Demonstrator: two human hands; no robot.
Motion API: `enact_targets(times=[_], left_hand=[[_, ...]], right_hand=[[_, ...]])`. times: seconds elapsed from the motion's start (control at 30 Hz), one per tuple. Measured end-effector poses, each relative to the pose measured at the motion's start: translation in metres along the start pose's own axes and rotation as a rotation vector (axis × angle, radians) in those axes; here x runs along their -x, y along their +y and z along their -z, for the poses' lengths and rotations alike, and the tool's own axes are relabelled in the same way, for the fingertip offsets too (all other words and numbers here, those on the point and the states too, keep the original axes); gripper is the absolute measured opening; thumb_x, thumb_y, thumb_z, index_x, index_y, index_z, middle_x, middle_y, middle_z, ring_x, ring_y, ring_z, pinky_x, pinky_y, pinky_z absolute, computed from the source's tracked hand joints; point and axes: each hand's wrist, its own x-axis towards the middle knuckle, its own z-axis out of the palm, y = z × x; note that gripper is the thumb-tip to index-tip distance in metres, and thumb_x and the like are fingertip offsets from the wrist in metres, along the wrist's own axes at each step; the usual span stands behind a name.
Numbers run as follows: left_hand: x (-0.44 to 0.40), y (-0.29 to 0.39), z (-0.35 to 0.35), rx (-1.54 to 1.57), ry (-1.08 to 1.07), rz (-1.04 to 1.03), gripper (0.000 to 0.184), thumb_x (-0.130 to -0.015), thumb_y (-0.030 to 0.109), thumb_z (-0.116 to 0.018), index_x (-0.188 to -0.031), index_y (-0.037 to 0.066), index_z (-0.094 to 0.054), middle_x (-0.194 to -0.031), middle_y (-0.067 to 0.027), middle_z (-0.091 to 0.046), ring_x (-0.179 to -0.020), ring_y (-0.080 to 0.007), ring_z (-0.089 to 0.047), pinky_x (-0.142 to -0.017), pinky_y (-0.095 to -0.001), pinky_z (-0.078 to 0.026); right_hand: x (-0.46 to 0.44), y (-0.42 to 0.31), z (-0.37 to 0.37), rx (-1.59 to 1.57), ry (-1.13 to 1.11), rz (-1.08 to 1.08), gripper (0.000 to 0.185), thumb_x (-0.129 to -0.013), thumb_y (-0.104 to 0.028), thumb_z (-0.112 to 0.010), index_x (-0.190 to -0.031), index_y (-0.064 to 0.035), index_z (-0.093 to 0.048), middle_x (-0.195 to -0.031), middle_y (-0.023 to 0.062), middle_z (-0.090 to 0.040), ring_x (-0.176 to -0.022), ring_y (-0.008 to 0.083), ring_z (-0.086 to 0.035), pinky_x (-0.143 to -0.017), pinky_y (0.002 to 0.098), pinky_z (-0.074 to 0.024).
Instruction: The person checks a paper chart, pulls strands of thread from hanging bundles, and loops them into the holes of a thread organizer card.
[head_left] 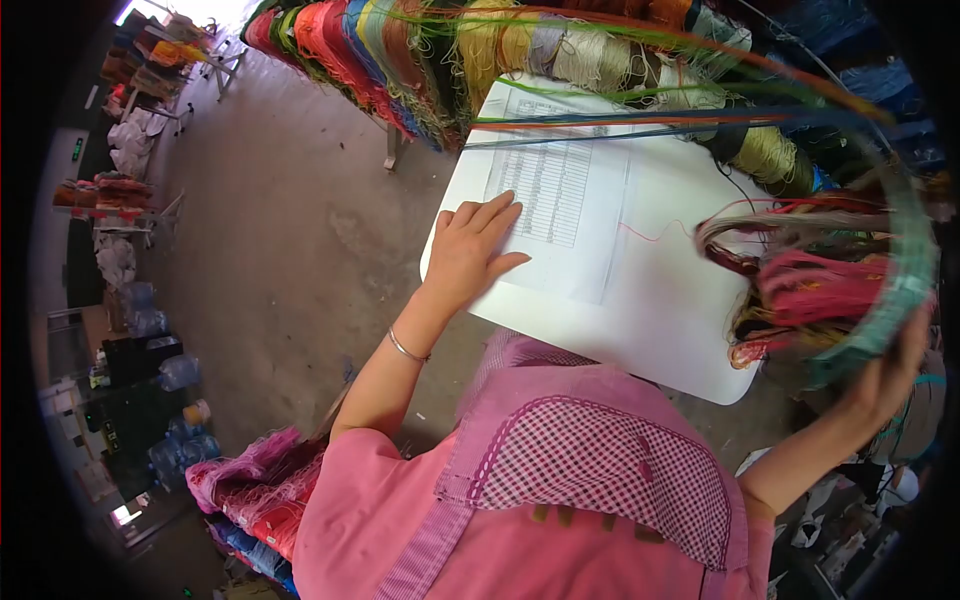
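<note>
My left hand [472, 247] lies flat on a printed sheet [560, 205], fingers spread, at the left side of a white tabletop [680, 330]. At the far right my right hand [888, 368] is smeared by motion, closed around the lower part of a teal skein of thread [912, 250]. This skein curves upward along the right edge. Long blue, orange and green strands [690, 125] stretch across the top of the sheet. Beside the right hand, pink, brown and grey skeins [815, 280] lie bunched on the tabletop. A thin red thread [655, 236] trails from them onto the sheet.
Hanks of many colours [400, 60] hang along a rack past the table's far edge. More pink and red yarn [265, 490] hangs at lower left. Water bottles [180, 440] and further yarn racks [110, 195] stand along the left, beyond the concrete floor [290, 240].
</note>
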Motion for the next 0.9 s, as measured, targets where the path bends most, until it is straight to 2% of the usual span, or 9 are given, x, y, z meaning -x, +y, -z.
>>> enact_targets(times=[0.03, 0.1, 0.2, 0.33, 0.5, 0.57, 0.6, 0.7, 0.9], left_hand=[[0.000, 0.000, 0.000, -0.008, -0.009, 0.006, 0.061, -0.073, 0.042, -0.073, -0.124, 0.010, -0.060, -0.134, -0.0007, -0.056, -0.097, -0.0203, -0.053, -0.083, -0.0344, -0.038], [-0.001, 0.001, 0.001, -0.025, -0.026, 0.015, 0.062, -0.074, 0.044, -0.073, -0.125, 0.011, -0.060, -0.136, 0.0009, -0.055, -0.094, -0.0201, -0.053, -0.085, -0.0338, -0.039], [-0.004, 0.005, 0.003, -0.037, -0.041, 0.015, 0.062, -0.074, 0.043, -0.074, -0.125, 0.011, -0.060, -0.136, 0.0007, -0.055, -0.091, -0.0204, -0.052, -0.084, -0.0338, -0.039], [-0.004, 0.007, 0.002, -0.048, -0.041, 0.017, 0.061, -0.074, 0.041, -0.074, -0.126, 0.011, -0.059, -0.137, 0.0003, -0.055, -0.091, -0.0208, -0.051, -0.084, -0.0342, -0.039], [-0.005, 0.011, 0.002, -0.045, -0.051, 0.025, 0.062, -0.074, 0.041, -0.074, -0.126, 0.011, -0.059, -0.136, 0.0004, -0.054, -0.092, -0.0212, -0.051, -0.083, -0.0348, -0.038], [-0.007, 0.012, 0.001, -0.055, -0.054, 0.023, 0.063, -0.074, 0.041, -0.075, -0.126, 0.011, -0.059, -0.136, -0.0001, -0.054, -0.092, -0.0215, -0.051, -0.082, -0.0353, -0.038], [-0.007, 0.014, 0.000, -0.058, -0.055, 0.020, 0.063, -0.073, 0.041, -0.075, -0.126, 0.011, -0.059, -0.136, -0.0003, -0.054, -0.092, -0.0217, -0.051, -0.082, -0.0355, -0.038], [-0.007, 0.018, -0.002, -0.083, -0.038, 0.022, 0.064, -0.072, 0.041, -0.076, -0.125, 0.010, -0.059, -0.135, -0.0017, -0.055, -0.091, -0.0223, -0.051, -0.081, -0.0364, -0.038], [-0.032, 0.027, 0.001, 0.049, 0.076, -0.016, 0.036, -0.075, 0.030, -0.077, -0.104, 0.009, -0.069, -0.115, -0.0049, -0.067, -0.090, -0.0232, -0.056, -0.080, -0.0361, -0.038]], right_hand=[[-0.008, -0.033, -0.003, -0.101, 0.075, 0.048, 0.039, -0.097, -0.018, -0.055, -0.132, 0.0009, -0.051, -0.129, 0.0106, -0.057, -0.120, 0.0219, -0.052, -0.108, 0.0384, -0.0353], [0.010, -0.077, -0.072, 0.671, -0.310, 0.758, 0.040, -0.091, -0.009, -0.062, -0.127, 0.0038, -0.053, -0.127, 0.0126, -0.059, -0.105, 0.0242, -0.062, -0.093, 0.0329, -0.0541], [0.016, -0.124, -0.112, -0.107, -0.126, 0.424, 0.038, -0.094, -0.015, -0.060, -0.126, 0.0057, -0.055, -0.133, 0.0179, -0.056, -0.108, 0.0260, -0.062, -0.101, 0.0403, -0.0488], [0.018, -0.123, -0.109, 0.075, -0.192, 0.619, 0.038, -0.096, -0.018, -0.057, -0.125, 0.0059, -0.056, -0.138, 0.0180, -0.052, -0.117, 0.0240, -0.057, -0.104, 0.0392, -0.0466], [0.031, -0.083, -0.101, -0.397, -0.090, 0.257, 0.050, -0.091, -0.010, -0.063, -0.138, -0.0027, -0.048, -0.137, 0.0218, -0.051, -0.123, 0.0276, -0.053, -0.103, 0.0420, -0.0468], [0.036, -0.053, -0.050, 0.331, -0.200, 0.336, 0.049, -0.092, -0.014, -0.062, -0.138, -0.0043, -0.047, -0.138, 0.0174, -0.051, -0.125, 0.0273, -0.051, -0.107, 0.0399, -0.0405], [0.033, -0.035, -0.028, -0.423, -0.153, -0.116, 0.042, -0.095, -0.009, -0.056, -0.136, -0.0027, -0.049, -0.137, 0.0124, -0.053, -0.125, 0.0249, -0.050, -0.112, 0.0422, -0.0336], [0.050, 0.042, -0.021, -0.345, -0.147, -0.180, 0.050, -0.093, -0.009, -0.059, -0.140, -0.0024, -0.043, -0.137, 0.0119, -0.053, -0.125, 0.0238, -0.050, -0.109, 0.0408, -0.0375], [0.103, 0.130, -0.058, -0.030, -0.083, -0.452, 0.034, -0.087, -0.004, -0.065, -0.120, -0.0044, -0.057, -0.100, 0.0030, -0.065, -0.082, 0.0109, -0.061, -0.074, 0.0259, -0.0483]])
